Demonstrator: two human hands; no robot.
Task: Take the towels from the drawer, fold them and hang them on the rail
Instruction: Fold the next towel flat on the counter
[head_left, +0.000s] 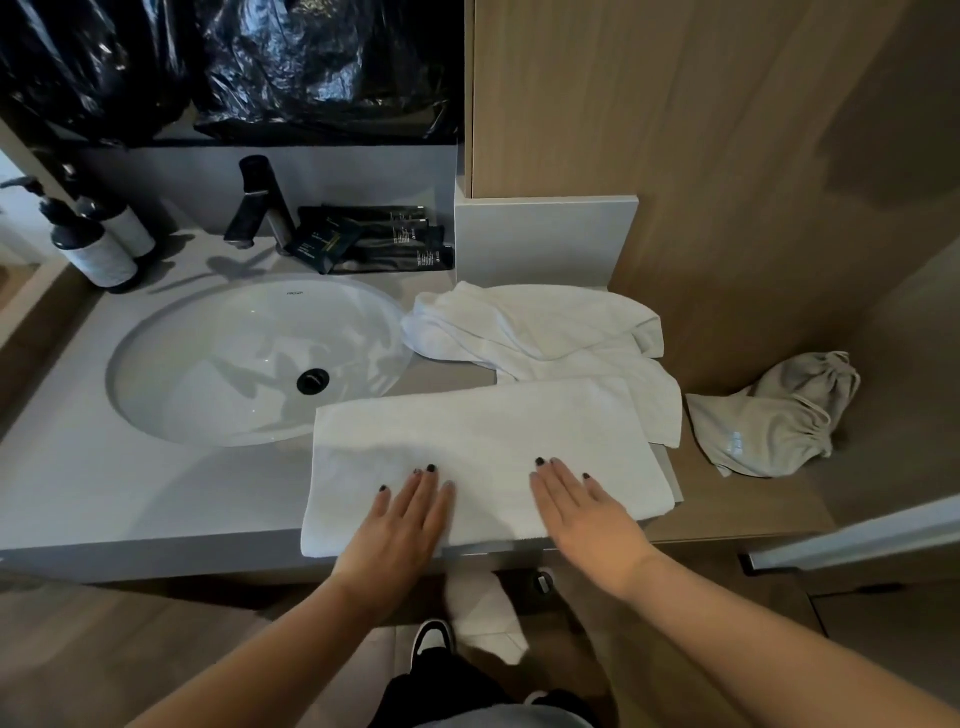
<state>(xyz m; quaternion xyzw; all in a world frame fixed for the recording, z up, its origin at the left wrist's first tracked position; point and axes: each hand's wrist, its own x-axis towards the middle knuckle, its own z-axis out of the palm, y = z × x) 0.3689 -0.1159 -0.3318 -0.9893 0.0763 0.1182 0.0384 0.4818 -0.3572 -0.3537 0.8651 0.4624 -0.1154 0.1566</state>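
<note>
A folded white towel (483, 457) is spread on the tabletop (156, 493) at lower centre, pressed flat by the left hand (402, 525) and right hand (584, 519), fingers straight and nothing gripped. Creases are best smoothed outward and the edges squared before the next fold. The unfolded towel (540, 327) is left bunched just behind.

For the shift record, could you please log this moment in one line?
left hand: flat on folded towel | right hand: same | unfolded towel: behind

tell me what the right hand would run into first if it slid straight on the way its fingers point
The right hand lies flat on the folded towel, fingers pointing away and slightly left. Sliding on, it would probably first meet the crumpled towel heaped just behind, though exactly where the two towels overlap is hard to judge.
</note>
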